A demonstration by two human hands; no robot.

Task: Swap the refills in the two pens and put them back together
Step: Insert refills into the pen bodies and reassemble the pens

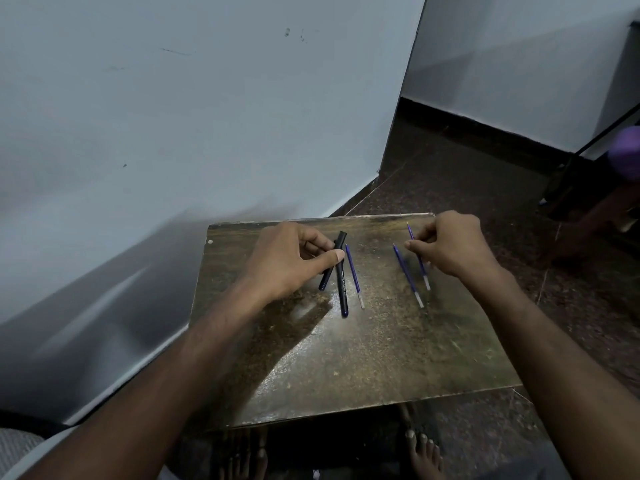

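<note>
On the brown table, my left hand pinches a short dark pen piece between thumb and fingers. That piece leans against a long black pen barrel. Just right of the barrel lies a blue refill, loose on the table. My right hand is closed on another blue refill, whose tip sticks out beyond the fingers. A third blue refill lies free just to the left of that hand.
The table stands against a pale wall on the left, with dark floor behind and to the right. Dark furniture sits at the far right. Bare feet show below the table's near edge.
</note>
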